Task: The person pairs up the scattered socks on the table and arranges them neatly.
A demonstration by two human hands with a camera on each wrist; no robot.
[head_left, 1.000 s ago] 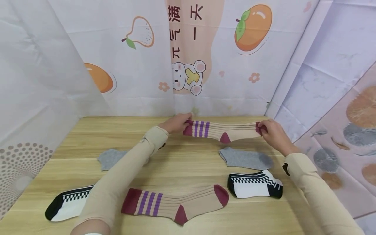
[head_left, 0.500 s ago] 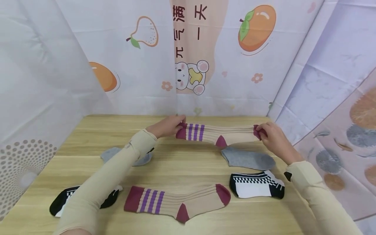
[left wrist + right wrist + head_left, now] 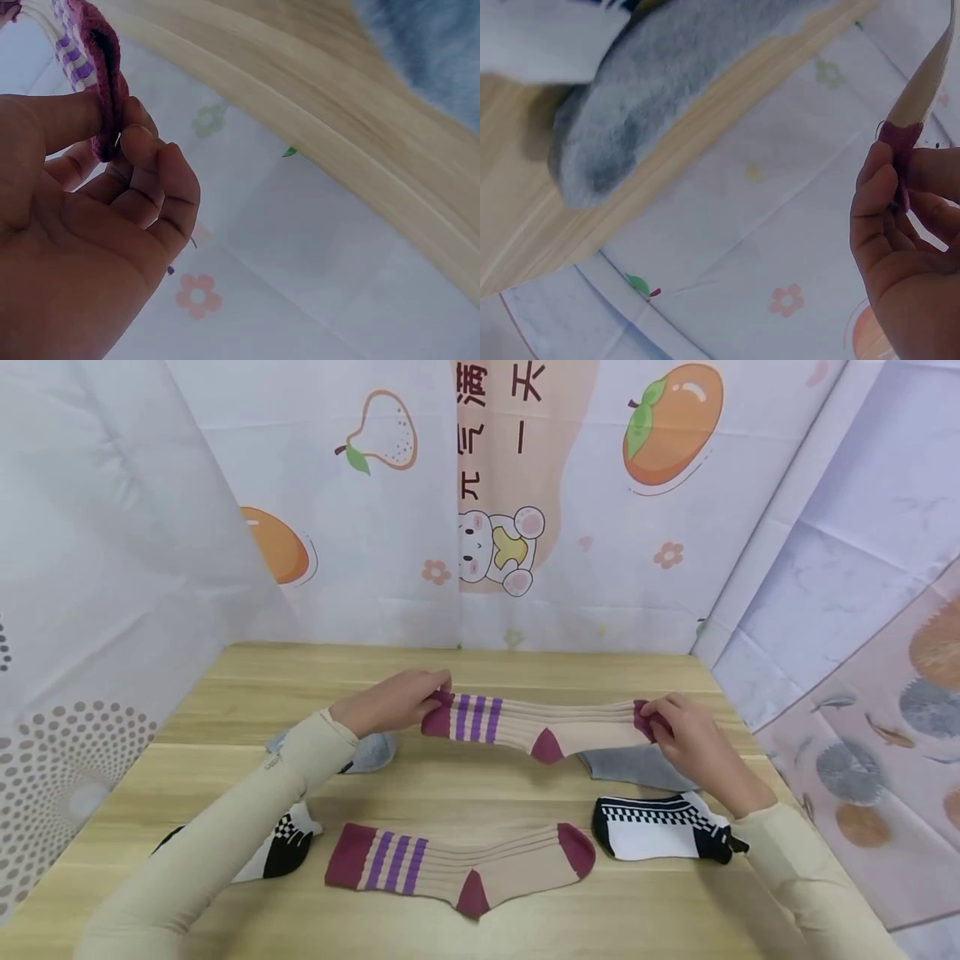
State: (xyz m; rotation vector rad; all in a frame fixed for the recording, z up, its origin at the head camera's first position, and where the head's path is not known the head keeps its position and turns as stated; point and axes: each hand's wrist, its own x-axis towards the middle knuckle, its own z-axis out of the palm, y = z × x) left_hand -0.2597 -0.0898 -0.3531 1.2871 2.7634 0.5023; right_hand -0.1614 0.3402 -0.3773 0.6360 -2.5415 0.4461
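Observation:
A beige ribbed sock with maroon cuff, heel and toe and purple stripes is stretched level above the table between both hands. My left hand pinches its maroon cuff; the left wrist view shows thumb and fingertips closed on the cuff edge. At the other end my right hand pinches the maroon toe. A like striped sock lies flat on the table nearer the front. Partly behind the held sock and right hand lies a grey sock.
On the wooden table, a black-and-white checked ankle sock lies at right. Its like lies at left, partly hidden by the left sleeve, as is a second grey sock. White printed curtains hang behind the table.
Both hands have brought the stretched sock nearer and a little to the left in view, so it now overlaps the right grey sock. The socks on the table lie as before.

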